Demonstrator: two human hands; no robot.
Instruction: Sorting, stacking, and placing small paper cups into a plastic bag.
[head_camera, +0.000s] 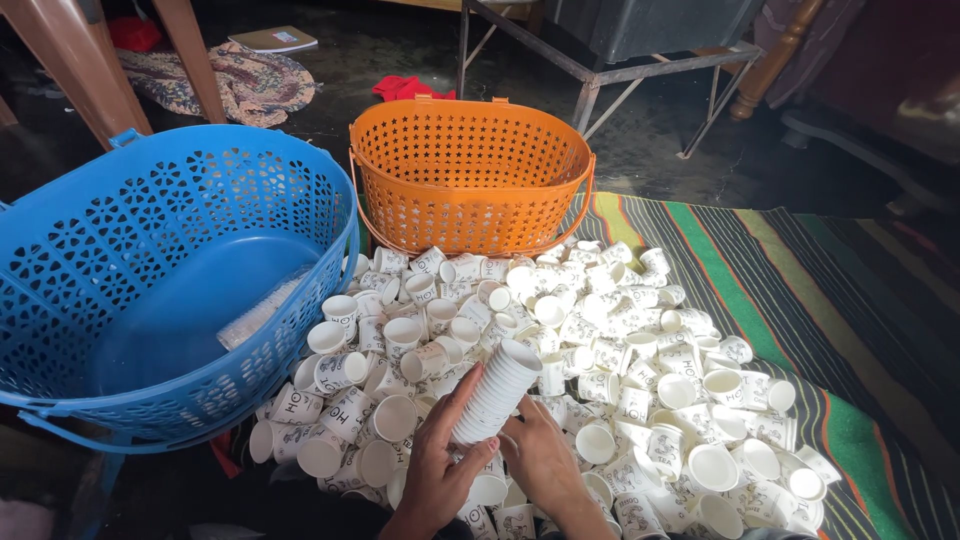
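Left hand (440, 465): grip wrapped round the stack of nested cups (495, 392), low centre.
Right hand (540, 460): grip pinching the stack's lower end.
Stack: tilted, above the loose cup pile (640, 350).
Baskets: blue basket (150, 280) left, orange basket (470, 175) behind.

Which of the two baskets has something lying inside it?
The blue basket on the left: a clear plastic sleeve lies on its bottom. The orange basket behind the cup pile shows nothing inside.
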